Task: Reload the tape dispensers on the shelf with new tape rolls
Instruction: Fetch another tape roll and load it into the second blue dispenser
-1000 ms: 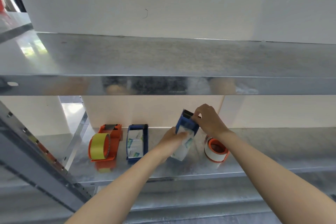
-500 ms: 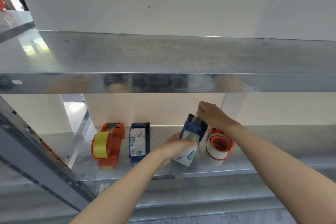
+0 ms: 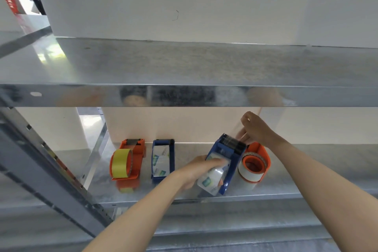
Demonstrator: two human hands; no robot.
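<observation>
Mid-threading, gripped the roll [image 3: 212,180] in the tilted blue dispenser [image 3: 230,166] on the shelf [image 3: 296,182] with the left hand [image 3: 196,172], pinched its tape end [image 3: 238,129] in the right hand [image 3: 256,131], likely due down onto the cutter [image 3: 233,141].

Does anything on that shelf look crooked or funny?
Yes. The blue plastic tape dispenser gripped by the left hand is tipped at an angle, not flat on the metal shelf; the right hand pinches its clear tape strip.
</observation>
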